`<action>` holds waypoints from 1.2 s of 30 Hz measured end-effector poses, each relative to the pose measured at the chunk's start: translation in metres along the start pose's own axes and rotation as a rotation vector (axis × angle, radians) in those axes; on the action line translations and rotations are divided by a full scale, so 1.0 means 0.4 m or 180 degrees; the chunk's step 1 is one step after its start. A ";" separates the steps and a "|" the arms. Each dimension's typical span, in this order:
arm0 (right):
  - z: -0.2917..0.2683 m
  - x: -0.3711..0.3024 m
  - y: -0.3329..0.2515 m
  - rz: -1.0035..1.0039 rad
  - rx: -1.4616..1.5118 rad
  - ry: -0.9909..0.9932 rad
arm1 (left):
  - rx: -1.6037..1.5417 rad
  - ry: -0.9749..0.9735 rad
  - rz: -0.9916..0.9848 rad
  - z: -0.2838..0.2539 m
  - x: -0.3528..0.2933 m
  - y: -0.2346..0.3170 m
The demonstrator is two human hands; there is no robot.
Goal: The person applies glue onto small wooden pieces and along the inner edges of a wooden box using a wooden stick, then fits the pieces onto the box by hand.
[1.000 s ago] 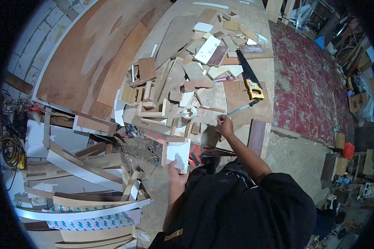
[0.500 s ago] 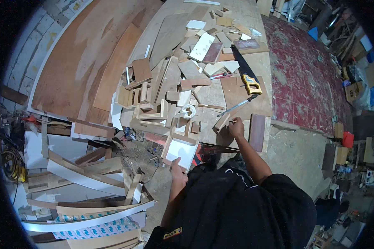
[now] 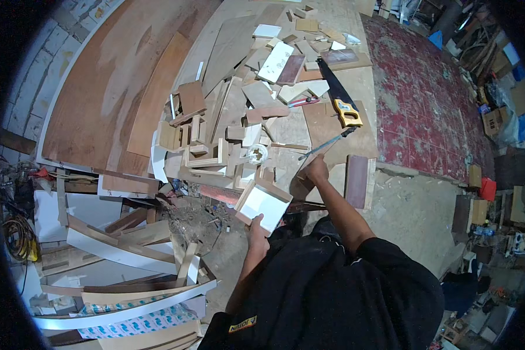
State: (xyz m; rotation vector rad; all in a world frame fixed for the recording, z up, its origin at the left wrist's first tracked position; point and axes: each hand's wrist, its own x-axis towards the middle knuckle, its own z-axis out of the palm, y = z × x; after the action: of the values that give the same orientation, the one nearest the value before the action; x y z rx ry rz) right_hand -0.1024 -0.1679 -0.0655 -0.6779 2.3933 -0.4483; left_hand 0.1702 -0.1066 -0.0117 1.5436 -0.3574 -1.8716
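My left hand (image 3: 258,233) grips the near edge of a small open wooden frame (image 3: 278,192) with a white base (image 3: 263,206). The frame is tilted, just off the table's front edge. Over that edge my right hand (image 3: 317,170) is closed on a short pale wooden strip (image 3: 303,174), mostly hidden by the fingers. A thin file-like tool with a dark handle (image 3: 348,132) lies just beyond this hand. To its right rests a reddish-brown block (image 3: 356,179). A round white tub (image 3: 257,154) stands on the table between the hands, farther back.
A handsaw with a yellow handle (image 3: 348,113) lies at the table's right. Wood offcuts (image 3: 291,70) are heaped farther back, and small wooden frames (image 3: 207,153) stand at the left. Large boards (image 3: 99,76) lean beyond them. Curved panels (image 3: 122,251) are piled at lower left.
My left hand has raised the small frame slightly and turned it clockwise. My right hand has moved left and closed on the wooden strip. The whole view has shifted a little.
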 end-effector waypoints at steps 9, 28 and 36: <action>0.024 -0.022 -0.053 -0.0741 -0.0847 0.0131 | -0.0022 0.0174 0.0222 0.073 -0.004 -0.054; -0.340 -0.114 0.208 -0.0053 0.4002 -0.1493 | -0.0644 -0.0678 -0.0379 0.423 0.038 -0.099; -0.406 -0.126 0.272 -0.0564 0.3951 -0.1593 | -0.0672 -0.0454 0.0115 0.575 0.080 -0.163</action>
State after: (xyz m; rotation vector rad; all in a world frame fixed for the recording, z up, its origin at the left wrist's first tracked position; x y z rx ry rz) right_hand -0.2095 -0.0265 0.0311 -0.3254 1.2082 -1.4414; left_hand -0.0701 -0.1263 -0.0150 1.2604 -0.2406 -1.9295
